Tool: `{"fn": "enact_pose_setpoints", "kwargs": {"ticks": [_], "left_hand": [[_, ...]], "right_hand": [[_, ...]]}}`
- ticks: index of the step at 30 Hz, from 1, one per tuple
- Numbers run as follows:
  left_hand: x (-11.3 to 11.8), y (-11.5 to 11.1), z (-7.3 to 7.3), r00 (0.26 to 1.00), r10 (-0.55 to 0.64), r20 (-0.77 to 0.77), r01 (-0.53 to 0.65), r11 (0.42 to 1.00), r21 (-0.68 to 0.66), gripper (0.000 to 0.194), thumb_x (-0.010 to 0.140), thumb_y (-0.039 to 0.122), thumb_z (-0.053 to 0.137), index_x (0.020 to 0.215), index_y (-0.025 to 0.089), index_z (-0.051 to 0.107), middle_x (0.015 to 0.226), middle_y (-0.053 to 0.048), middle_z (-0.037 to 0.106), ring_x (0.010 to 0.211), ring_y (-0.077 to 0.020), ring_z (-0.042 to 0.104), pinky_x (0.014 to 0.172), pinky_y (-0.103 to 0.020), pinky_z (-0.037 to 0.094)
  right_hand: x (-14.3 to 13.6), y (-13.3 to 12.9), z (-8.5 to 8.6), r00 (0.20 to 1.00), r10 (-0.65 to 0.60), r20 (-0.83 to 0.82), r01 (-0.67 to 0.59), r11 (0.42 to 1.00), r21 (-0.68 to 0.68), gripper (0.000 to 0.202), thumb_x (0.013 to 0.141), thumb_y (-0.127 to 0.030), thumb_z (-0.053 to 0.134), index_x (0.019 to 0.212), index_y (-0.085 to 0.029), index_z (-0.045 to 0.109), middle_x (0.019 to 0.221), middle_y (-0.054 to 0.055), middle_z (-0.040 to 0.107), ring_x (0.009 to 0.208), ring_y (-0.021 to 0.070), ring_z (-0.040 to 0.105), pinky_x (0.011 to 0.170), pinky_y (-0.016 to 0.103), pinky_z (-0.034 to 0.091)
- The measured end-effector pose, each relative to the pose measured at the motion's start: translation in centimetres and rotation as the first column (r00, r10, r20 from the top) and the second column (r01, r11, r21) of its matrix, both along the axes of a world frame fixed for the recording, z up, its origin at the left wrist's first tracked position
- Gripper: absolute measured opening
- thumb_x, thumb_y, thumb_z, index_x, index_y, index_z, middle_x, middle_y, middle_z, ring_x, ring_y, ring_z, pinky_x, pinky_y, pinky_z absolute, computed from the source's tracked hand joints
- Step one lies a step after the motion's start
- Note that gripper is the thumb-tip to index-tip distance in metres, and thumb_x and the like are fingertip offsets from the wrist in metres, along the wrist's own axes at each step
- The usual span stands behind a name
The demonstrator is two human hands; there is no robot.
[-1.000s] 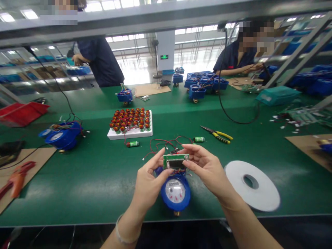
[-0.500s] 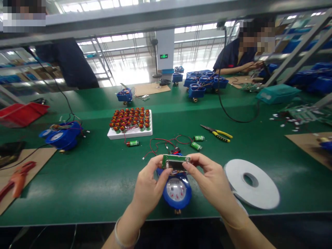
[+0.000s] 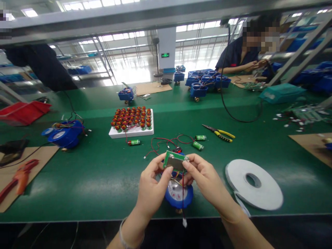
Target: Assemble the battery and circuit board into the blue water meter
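Note:
Between my left hand (image 3: 153,185) and my right hand (image 3: 202,176) is a green circuit board (image 3: 174,162) with a dark display, gripped at its two sides by thumbs and fingers. A dark red wire (image 3: 183,193) with a white plug hangs down from the board near my right fingers. Right below stands a blue water meter (image 3: 179,199) with a round clear dial, its upper part partly hidden by my hands and the board. Just behind the board lies a small module with a lit red readout (image 3: 177,150), joined to red and black wires.
Green batteries (image 3: 198,146) and yellow-handled pliers (image 3: 219,133) lie beyond my hands. A white tray of wired batteries (image 3: 131,133) sits to their left. At right is a white tape roll (image 3: 255,193); at left, another blue meter (image 3: 66,136) and an orange tool (image 3: 22,180). A co-worker (image 3: 238,57) sits opposite.
The board has tilted so its display face shows more, and the wire with the white plug now hangs in front of the meter. The person at far left has moved further left.

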State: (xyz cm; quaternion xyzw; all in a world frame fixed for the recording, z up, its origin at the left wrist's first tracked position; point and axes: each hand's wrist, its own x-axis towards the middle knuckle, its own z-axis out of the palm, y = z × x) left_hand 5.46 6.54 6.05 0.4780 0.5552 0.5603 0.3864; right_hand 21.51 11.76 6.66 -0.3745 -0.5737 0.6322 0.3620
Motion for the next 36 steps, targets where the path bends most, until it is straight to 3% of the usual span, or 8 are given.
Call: {"fn": "enact_pose_setpoints", "kwargs": {"ticks": [4,6,11,16,20,25,32,36], "left_hand": [[0.2,0.1,0.2,0.98,-0.025,0.196,0.023,1.0,0.013,0.043,0.081,0.023,0.069,0.123,0.025,0.057,0.082,0.004,0.061,0.081,-0.0099,0.063,0.079,-0.02,0.051],[0.1,0.1,0.1,0.981,-0.033,0.189,0.04,0.999,-0.033,0.048,0.078,0.021,0.071,0.123,0.024,0.057,0.081,0.004,0.062,0.08,-0.0108,0.064,0.078,-0.021,0.052],[-0.2,-0.7,-0.1,0.987,-0.065,-0.149,0.049,0.993,-0.111,0.056,0.08,0.021,0.066,0.134,0.026,0.051,0.089,0.001,0.067,0.084,-0.0153,0.064,0.089,-0.032,0.049],[-0.6,-1.3,-0.2,0.884,0.02,-0.468,-0.054,0.997,-0.06,0.075,0.079,0.027,0.071,0.145,0.024,0.035,0.091,-0.001,0.064,0.098,-0.0227,0.056,0.102,-0.046,0.039],[-0.9,-0.9,-0.9,0.838,0.047,-0.544,-0.075,0.997,-0.029,0.07,0.078,0.03,0.073,0.141,0.026,0.041,0.123,-0.007,0.054,0.12,-0.0261,0.043,0.107,-0.048,0.035],[-0.6,0.3,-2.0,0.892,-0.007,-0.451,-0.004,1.0,-0.023,0.057,0.079,0.026,0.071,0.132,0.029,0.05,0.139,-0.007,0.04,0.132,-0.0256,0.034,0.112,-0.049,0.029],[0.4,0.9,-2.4,0.924,0.004,-0.383,-0.021,0.999,-0.039,0.027,0.076,0.019,0.071,0.101,0.026,0.064,0.142,-0.006,0.039,0.135,-0.0284,0.033,0.113,-0.055,0.026],[0.7,0.9,-2.6,0.93,0.035,-0.366,-0.05,0.998,-0.031,0.023,0.077,0.02,0.069,0.099,0.024,0.063,0.143,-0.008,0.038,0.136,-0.0289,0.033,0.113,-0.056,0.025]], "right_hand": [[0.1,0.3,-0.4,1.0,0.003,0.005,-0.003,1.0,-0.023,0.036,0.095,-0.054,0.056,0.1,-0.019,0.048,0.06,-0.002,0.061,0.049,0.0137,0.061,0.05,0.019,0.046],[0.2,0.6,-0.7,1.0,0.006,0.0,-0.006,0.999,-0.035,0.038,0.093,-0.055,0.058,0.099,-0.018,0.048,0.06,-0.002,0.061,0.049,0.0141,0.06,0.049,0.019,0.046],[0.5,0.9,-1.0,1.0,-0.008,0.019,0.008,1.0,-0.029,0.038,0.091,-0.053,0.062,0.096,-0.016,0.054,0.065,-0.002,0.058,0.049,0.0124,0.054,0.048,0.021,0.04],[1.0,0.5,-0.5,0.992,0.022,0.127,-0.023,1.0,0.005,0.031,0.092,-0.045,0.061,0.099,-0.015,0.062,0.079,0.002,0.063,0.065,0.0163,0.058,0.059,0.025,0.044],[1.7,0.1,-1.1,0.981,0.017,0.191,-0.027,0.998,0.052,0.033,0.094,-0.043,0.058,0.113,-0.018,0.066,0.093,0.005,0.064,0.089,0.0227,0.06,0.078,0.031,0.047],[2.0,-0.6,-2.4,0.912,-0.191,0.362,0.087,0.955,0.284,0.034,0.091,-0.046,0.059,0.114,-0.024,0.071,0.077,0.0,0.048,0.068,0.0177,0.049,0.062,0.028,0.039],[2.2,-0.7,-2.8,0.905,-0.298,0.304,0.215,0.936,0.277,0.058,0.087,-0.044,0.065,0.138,-0.021,0.05,0.096,0.003,0.054,0.066,0.0153,0.048,0.062,0.029,0.044],[4.8,-1.7,-3.7,0.938,-0.226,0.264,0.205,0.973,0.106,0.046,0.086,-0.049,0.065,0.12,-0.019,0.056,0.108,0.008,0.06,0.086,0.0212,0.058,0.076,0.033,0.048]]}}
